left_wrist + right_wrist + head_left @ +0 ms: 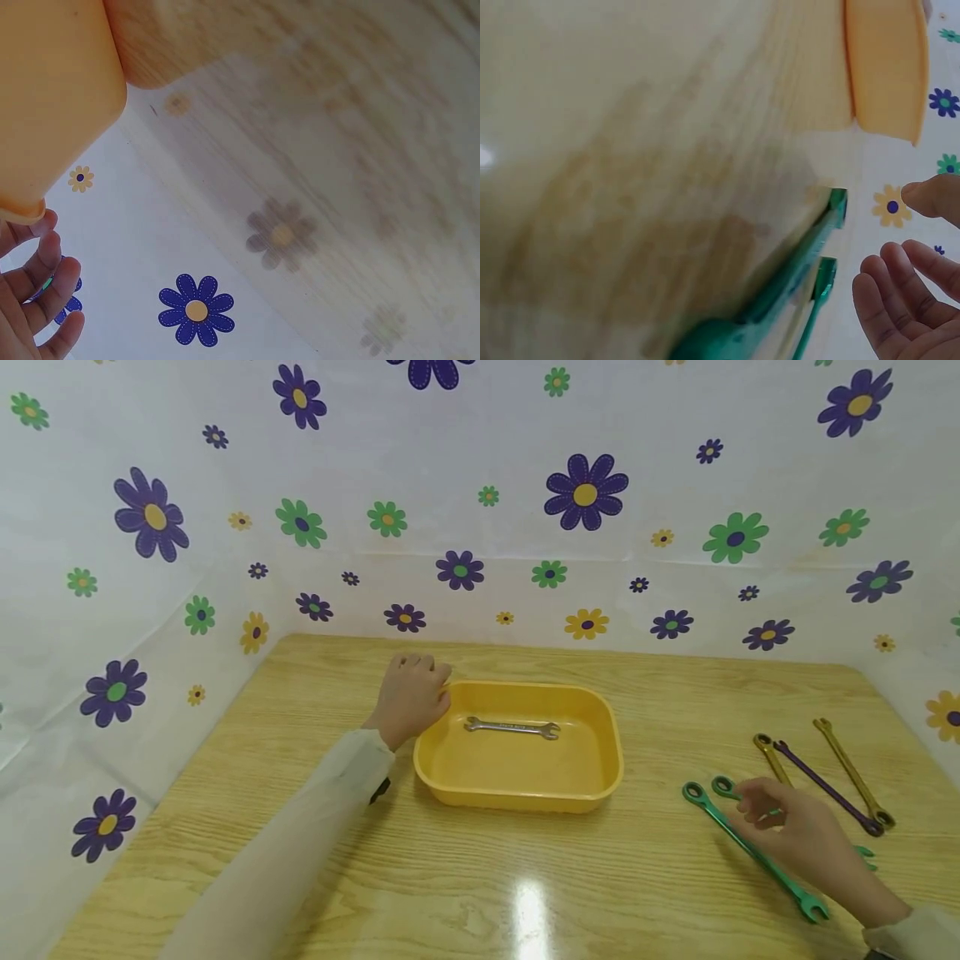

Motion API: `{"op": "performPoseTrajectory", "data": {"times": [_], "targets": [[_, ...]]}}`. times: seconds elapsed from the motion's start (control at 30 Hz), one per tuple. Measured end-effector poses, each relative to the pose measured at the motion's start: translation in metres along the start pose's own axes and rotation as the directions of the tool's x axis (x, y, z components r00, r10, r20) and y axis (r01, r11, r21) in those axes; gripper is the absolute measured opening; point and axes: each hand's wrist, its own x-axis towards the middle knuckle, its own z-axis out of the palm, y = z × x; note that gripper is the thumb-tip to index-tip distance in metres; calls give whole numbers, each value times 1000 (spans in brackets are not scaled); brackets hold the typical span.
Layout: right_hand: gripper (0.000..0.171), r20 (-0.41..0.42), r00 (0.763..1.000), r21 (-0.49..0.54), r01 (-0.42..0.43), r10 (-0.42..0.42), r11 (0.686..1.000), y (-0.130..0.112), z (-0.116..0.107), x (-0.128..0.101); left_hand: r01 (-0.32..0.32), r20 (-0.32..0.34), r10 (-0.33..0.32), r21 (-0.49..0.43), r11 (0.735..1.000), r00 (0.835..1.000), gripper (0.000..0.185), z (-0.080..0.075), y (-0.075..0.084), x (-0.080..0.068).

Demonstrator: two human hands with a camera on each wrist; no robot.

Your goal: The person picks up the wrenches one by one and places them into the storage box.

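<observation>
Resting against the near-left corner of the yellow tray [517, 793], the left hand [408, 697] has its fingers loosely curled, touching the rim but not clamped on it as far as I can tell; the wrist view shows those fingers [52, 289] relaxed just beside the tray's corner. Inside the tray lies a silver wrench [512, 727], flat and alone. Moving right across the wooden table [450, 877], the right hand [795, 831] hovers over two green wrenches: the longer green wrench [750, 852] runs diagonally under the palm, the shorter green wrench [725, 788] peeks out beside it. From the wrist view the fingers [900, 292] are spread and relaxed, gripping nothing yet. These look like solid metal, stiff, fairly weighty for their slimness, with a glossy finish that could slip, so I'd judge a pinch across the middle of the shaft the surest hold. Farther right sit a gold wrench [772, 758], a purple wrench [825, 787] and another gold wrench [853, 772], untouched.
</observation>
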Motion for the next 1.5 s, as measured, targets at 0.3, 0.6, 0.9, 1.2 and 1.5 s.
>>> {"op": "performPoseTrajectory", "data": {"times": [0.3, 0.6, 0.9, 1.2, 1.5], "targets": [[34, 69, 996, -28, -62, 64, 998, 3, 7, -6, -1, 2, 1, 8, 1000, 1000, 27, 0, 0, 0], [40, 167, 974, -77, -141, 152, 987, 8, 5, -8, 2, 25, -2, 12, 1000, 1000, 30, 0, 0, -1], [40, 184, 968, -118, -150, 170, 982, 11, 5, -8, 6, 33, -6, 2, 1000, 999, 31, 1, 0, 0], [34, 196, 966, -152, -139, 168, 979, 11, 6, -6, 3, 14, -3, 4, 1000, 1000, 27, 0, -1, -1], [32, 211, 961, -173, -145, 180, 974, 8, 6, -6, 0, 14, 0, 0, 1000, 1000, 27, -2, 0, -1]]}}
